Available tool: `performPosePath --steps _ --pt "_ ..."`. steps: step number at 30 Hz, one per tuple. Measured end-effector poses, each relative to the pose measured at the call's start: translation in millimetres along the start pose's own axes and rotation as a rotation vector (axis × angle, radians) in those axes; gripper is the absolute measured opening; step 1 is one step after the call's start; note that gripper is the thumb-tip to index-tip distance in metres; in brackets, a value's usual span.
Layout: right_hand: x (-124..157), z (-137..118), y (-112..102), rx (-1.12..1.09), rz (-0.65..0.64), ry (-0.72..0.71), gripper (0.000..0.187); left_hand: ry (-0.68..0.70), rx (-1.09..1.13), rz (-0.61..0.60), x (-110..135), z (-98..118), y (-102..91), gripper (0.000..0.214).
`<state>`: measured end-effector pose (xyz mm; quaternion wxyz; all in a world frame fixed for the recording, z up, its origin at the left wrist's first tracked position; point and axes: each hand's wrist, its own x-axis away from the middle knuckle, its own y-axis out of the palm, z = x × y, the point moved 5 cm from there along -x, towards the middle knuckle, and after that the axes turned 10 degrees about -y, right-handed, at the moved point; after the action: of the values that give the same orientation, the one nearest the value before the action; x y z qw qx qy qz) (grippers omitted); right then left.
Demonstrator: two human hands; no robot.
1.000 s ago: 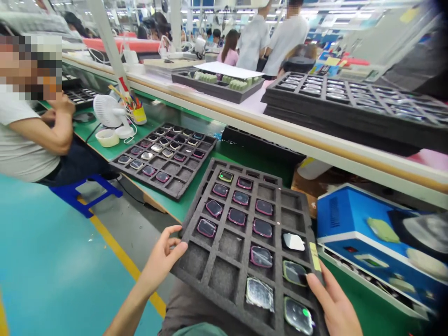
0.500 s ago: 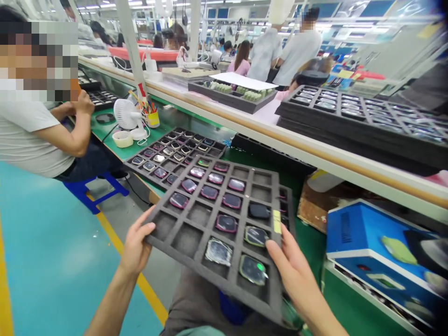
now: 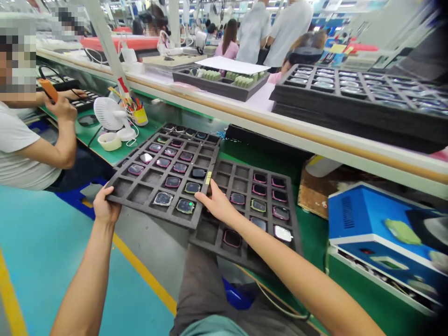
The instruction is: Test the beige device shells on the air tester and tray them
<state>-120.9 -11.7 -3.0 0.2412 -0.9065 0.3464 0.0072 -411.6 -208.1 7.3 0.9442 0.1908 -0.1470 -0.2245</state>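
Foam tray [image 3: 154, 179], light but floppy w/ loose watch cases [image 3: 185, 206]: we grip opposite edges, left hand [image 3: 104, 207] & right hand [image 3: 217, 203] fingers clenched on it.

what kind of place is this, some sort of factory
Most likely an electronics assembly line. The person's two hands, left hand and right hand, hold a foam tray of small screened devices, more trays are stacked on the long shelf, and a seated co-worker works at the same green bench.
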Motion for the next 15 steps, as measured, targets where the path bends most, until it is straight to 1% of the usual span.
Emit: performPosePath --steps 2,4,6,8,10,12,13,14,15 --pt "2.7 3.7 -6.7 0.127 -0.020 -0.020 0.047 -0.044 -0.011 0.014 -4.9 -10.9 -5.7 0.022" --pt "6.8 7.3 -18.0 0.229 -0.027 -0.026 0.039 -0.085 -0.026 0.033 -8.1 -19.3 -11.4 0.021" --pt "6.8 7.4 -30.9 0.325 -0.014 -0.035 0.030 -0.115 -0.046 0.062 -12.1 -21.9 -16.6 0.018" --pt "-2.1 1.4 -39.4 0.425 -0.019 -0.079 0.028 -0.125 -0.073 0.111 -16.4 -17.3 -22.3 0.014" --pt "-19.9 -9.7 -39.6 0.508 -0.053 -0.146 0.030 -0.111 -0.108 0.171 -17.7 -7.3 -28.3 0.015" --pt "-41.3 -22.2 -32.9 0.587 -0.109 -0.194 0.027 -0.070 -0.131 0.218 -11.2 2.8 -31.6 0.028" --pt "-51.1 -27.8 -28.7 0.626 -0.137 -0.203 0.024 -0.045 -0.128 0.224 -4.3 5.3 -30.7 0.035" --pt "-59.6 -32.7 -24.9 0.665 -0.161 -0.203 0.020 -0.029 -0.118 0.203 4.8 4.5 -27.1 0.037" --pt "-66.5 -36.8 -21.7 0.701 -0.179 -0.203 0.016 -0.021 -0.098 0.175 16.1 0.3 -21.6 0.034"
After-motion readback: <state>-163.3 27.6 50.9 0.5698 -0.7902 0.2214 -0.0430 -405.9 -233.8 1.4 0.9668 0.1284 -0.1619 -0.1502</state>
